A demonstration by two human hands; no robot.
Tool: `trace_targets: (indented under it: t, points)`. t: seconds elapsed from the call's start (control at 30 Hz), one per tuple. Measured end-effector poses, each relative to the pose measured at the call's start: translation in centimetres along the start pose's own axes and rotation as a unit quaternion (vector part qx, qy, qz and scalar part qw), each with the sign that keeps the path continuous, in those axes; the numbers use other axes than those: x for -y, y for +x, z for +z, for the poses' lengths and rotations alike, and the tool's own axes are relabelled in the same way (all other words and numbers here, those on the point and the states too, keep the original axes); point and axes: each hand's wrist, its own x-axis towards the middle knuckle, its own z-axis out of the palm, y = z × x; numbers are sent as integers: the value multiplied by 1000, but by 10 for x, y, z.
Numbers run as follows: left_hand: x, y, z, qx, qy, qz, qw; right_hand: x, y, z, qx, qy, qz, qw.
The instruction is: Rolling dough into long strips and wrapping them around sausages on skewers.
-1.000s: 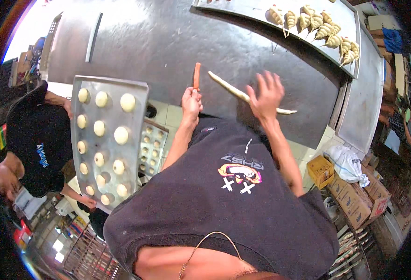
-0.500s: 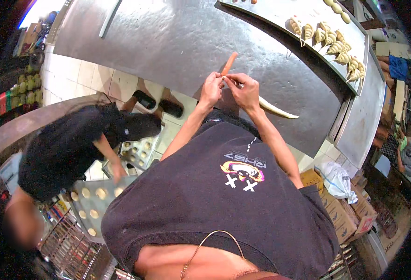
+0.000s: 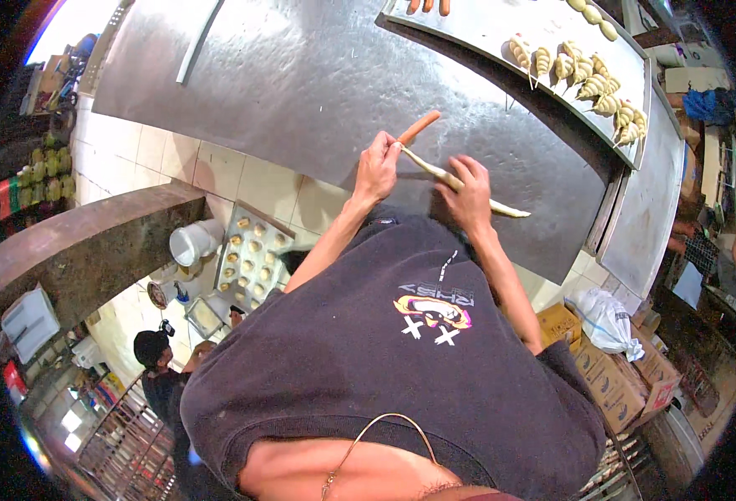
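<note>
Pinching one end of a sausage point(image 3: 419, 128), the left hand point(image 3: 378, 167) has its fingers closed round it, the free end pointing up and away over the steel table point(image 3: 301, 75). Right beside that sausage, a long pale dough rope point(image 3: 460, 182) starts at the held end and runs off to the right, lying on the table. The right hand point(image 3: 468, 194) presses down on the rope's middle, fingers curled loosely over it. Far beyond the sausage, a tray point(image 3: 501, 25) carries rows of finished dough twists point(image 3: 585, 79).
</note>
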Motion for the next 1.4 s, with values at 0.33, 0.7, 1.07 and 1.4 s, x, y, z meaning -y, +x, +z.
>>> trace_targets:
  t: [0.33,0.7,1.07,1.4]
  points:
    - [-46,-21,-10,372,130,146,908,-22,55,-53,-23,223,190,956]
    - [-25,-3,-47,137,-348,-146,916,30,49,-137,314,85,99,941]
    - [-9,-13,-14,154,58,-57,985,69,65,-141,352,179,57,917]
    - [-44,-32,-9,442,-20,26,896,29,66,-115,330,127,160,922]
